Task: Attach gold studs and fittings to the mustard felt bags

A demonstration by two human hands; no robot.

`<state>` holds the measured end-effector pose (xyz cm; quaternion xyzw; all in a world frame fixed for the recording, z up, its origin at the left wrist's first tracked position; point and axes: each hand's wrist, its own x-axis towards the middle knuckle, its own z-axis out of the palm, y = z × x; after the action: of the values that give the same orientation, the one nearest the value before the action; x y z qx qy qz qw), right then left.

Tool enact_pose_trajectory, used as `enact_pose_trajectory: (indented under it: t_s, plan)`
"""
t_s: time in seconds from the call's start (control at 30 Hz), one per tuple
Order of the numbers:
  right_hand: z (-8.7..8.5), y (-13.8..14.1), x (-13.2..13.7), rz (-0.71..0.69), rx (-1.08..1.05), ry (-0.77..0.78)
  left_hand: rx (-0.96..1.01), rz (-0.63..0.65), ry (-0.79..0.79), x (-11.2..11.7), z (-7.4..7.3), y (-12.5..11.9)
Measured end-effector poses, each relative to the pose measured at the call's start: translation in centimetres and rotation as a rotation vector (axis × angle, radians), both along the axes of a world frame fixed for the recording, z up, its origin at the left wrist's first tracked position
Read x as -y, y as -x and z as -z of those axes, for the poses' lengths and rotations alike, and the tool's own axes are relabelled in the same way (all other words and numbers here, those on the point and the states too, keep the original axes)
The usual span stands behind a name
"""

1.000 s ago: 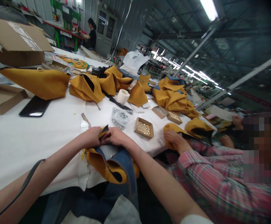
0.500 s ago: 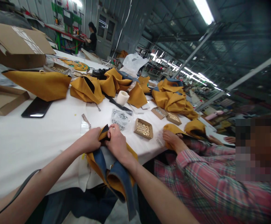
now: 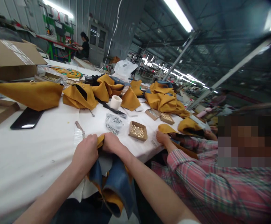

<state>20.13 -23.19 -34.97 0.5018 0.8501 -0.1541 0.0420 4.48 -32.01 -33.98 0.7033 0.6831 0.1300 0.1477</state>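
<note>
A mustard-yellow and blue leather-like piece [image 3: 120, 177] hangs from both my hands over the table's front edge. My left hand [image 3: 86, 152] is closed around one side of its upper edge. Close beside it, my right hand [image 3: 113, 143] grips the same edge, with a short yellow strip showing between the two fists. The fingertips of both hands are mostly hidden. Beyond my hands lie a clear bag of silvery metal bits [image 3: 114, 123] and a small cardboard tray of gold-coloured metal bits [image 3: 138, 131].
At my right a co-worker in a plaid sleeve [image 3: 184, 158] handles another yellow piece [image 3: 166, 128]. More yellow pieces [image 3: 165, 98] lie across the white table [image 3: 32, 152]. A phone [image 3: 28, 119], a white roll [image 3: 115, 102] and cardboard boxes [image 3: 11, 53] stand around.
My view has shifted slightly, so the table things sit further left. My left hand has turned, its back now facing up, and the held edge is more covered by my fists.
</note>
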Motion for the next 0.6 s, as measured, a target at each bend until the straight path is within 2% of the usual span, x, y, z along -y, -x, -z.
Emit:
enact_pose_trajectory:
  t_s: [0.23, 0.33, 0.4, 0.47, 0.53, 0.6]
  plan:
    - [0.1, 0.5, 0.6, -0.192, -0.042, -0.018, 0.006, 0.009, -0.055, 3.1, 0.1, -2.2]
    - [-0.3, -0.4, 1.4, -0.271, -0.101, -0.064, 0.107, 0.001, -0.063, 4.4, -0.5, -2.4]
    - [-0.7, -1.8, 2.5, -0.28, -0.143, -0.093, 0.317, 0.018, -0.026, 5.5, -1.3, -1.4]
    - [-1.1, -3.7, 3.9, -0.263, -0.238, -0.156, 0.651, 0.058, 0.03, 6.6, -2.2, 0.4]
    - [-1.6, -5.9, 5.6, -0.261, -0.406, -0.246, 0.941, 0.086, 0.017, 7.2, -3.1, 2.3]
    - [-2.2, -8.1, 7.4, -0.262, -0.598, -0.33, 0.978, 0.086, -0.093, 7.3, -3.6, 3.3]
